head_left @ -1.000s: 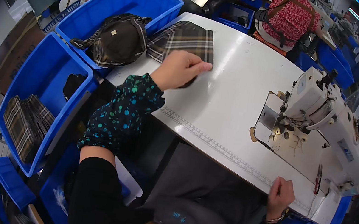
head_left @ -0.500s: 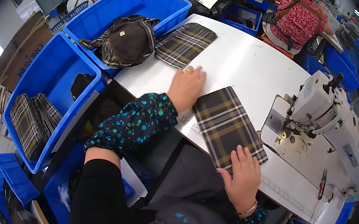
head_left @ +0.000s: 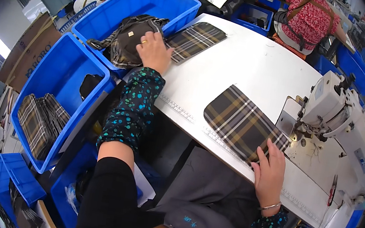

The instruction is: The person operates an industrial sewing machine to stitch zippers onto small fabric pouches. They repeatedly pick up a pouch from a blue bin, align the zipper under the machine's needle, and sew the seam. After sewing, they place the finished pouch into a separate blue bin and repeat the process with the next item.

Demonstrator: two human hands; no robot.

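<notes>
A plaid fabric panel [head_left: 245,121] in dark brown, tan and white, with rounded corners, lies flat on the white sewing table. My right hand [head_left: 270,172] rests on its near right edge, fingers stretched out over the cloth and thumb beside it. My left hand [head_left: 155,52] reaches to the far left, its fingers apart and touching the dark brown cloth piece [head_left: 129,42] with plaid edging and a small pale tag. That piece hangs over the rim of a blue bin. Beside my left hand, another plaid panel [head_left: 198,41] lies on the table.
A white sewing machine [head_left: 334,108] stands at the right, with red-handled snips [head_left: 332,190] nearby. Blue bins [head_left: 161,0] line the left side; the nearer one holds folded plaid pieces [head_left: 42,123]. A person in a red patterned top [head_left: 312,20] sits at the far right.
My left hand has moved from the middle of the table left and away to the dark brown cloth piece. The near plaid panel has shifted right and turned slightly, with my right hand on it.
</notes>
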